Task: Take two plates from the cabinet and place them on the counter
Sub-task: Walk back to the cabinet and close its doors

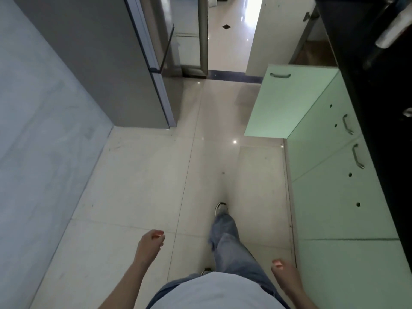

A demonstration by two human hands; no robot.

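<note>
A pale tiled floor (145, 175) fills most of the view and forms a passage running ahead to a doorway. A grey-blue wall (33, 130) closes the left side, and beyond it a tall grey refrigerator (100, 63) juts out and narrows the way. Along the right edge runs a light green cabinet (334, 197) with its near doors closed, under a dark table (367, 85) on which a blurred metallic object (392, 34) lies. The plates are not in view. One open cabinet door (287, 101) stands out at a right angle into the passage, roughly level with the refrigerator's corner, so the free floor between them is a narrower strip than the stretch nearer the person. Past that gap a metal post (203, 34) and a white panel (274, 36) frame the doorway. A leg in blue jeans (227, 241) steps forward down the middle, its shoe (220, 208) well short of the open door. The left grip (150, 243) hangs over bare floor, fingers loosely curled and holding nothing. The right grip (284, 275) hangs just beside the cabinet front, also loosely curled and empty, touching nothing. Two curved metal handles (348, 124) sit on the closed doors near the table's edge.
</note>
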